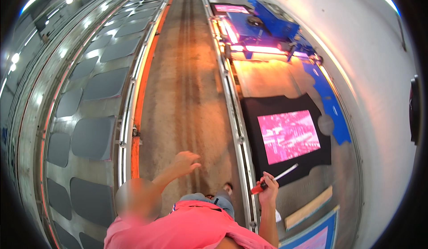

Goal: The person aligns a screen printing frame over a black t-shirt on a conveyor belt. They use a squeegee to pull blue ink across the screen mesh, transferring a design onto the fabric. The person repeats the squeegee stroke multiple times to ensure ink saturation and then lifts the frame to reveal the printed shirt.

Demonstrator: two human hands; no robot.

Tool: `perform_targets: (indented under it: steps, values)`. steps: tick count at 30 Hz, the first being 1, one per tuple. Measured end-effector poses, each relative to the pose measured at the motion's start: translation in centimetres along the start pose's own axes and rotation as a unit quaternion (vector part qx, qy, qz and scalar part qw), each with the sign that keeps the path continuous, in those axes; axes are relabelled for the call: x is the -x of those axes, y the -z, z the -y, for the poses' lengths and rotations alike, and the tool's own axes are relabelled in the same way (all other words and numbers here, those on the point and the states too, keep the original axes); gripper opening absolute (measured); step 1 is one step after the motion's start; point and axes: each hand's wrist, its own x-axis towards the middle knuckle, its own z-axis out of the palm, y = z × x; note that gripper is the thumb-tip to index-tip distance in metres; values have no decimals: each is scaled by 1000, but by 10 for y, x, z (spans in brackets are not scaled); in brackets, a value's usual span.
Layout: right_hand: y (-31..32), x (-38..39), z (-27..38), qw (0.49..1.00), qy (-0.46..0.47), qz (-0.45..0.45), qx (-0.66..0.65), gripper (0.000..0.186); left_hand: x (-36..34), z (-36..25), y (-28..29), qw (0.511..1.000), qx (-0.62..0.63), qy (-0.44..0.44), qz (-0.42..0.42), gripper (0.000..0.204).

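My right hand (268,190) is closed round the red and black handle of a screwdriver (286,173). Its thin metal shaft points up and to the right, over the near edge of a black cut garment panel (290,104). A pink and white rectangular print (289,136) covers the middle of that panel, which lies flat on the right-hand table. Over the aisle, my left hand (185,163) is held out with its fingers loosely extended and nothing visible in them.
Beyond the panel, a blue carriage (267,28) with glowing heater bars (266,50) spans the right table. Nearer lie a wooden-handled squeegee (308,208) and a blue-bordered screen frame (314,238). Metal rails (243,159) edge the aisle (183,93). Grey panels (91,138) line the left table.
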Motion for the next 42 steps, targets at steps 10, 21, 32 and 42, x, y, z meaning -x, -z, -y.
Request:
perform_targets:
  steps: [10, 21, 32, 42]
  values:
    - [-291, -254, -84, 971, -160, 139, 111, 34, 113, 135, -71, 861, 84, 499, -44, 41]
    - [-630, -678, -141, 979, -40, 89, 178, 14, 116, 131, -57, 511, 388, 711, -288, 27]
    - [-570, -418, -65, 874, -101, 399, 259, 12, 120, 275, -67, 685, 463, 562, -1, 33]
    - [-173, -68, -168, 873, -151, 129, 446, 30, -43, 458, 77, 880, 237, 411, -25, 21]
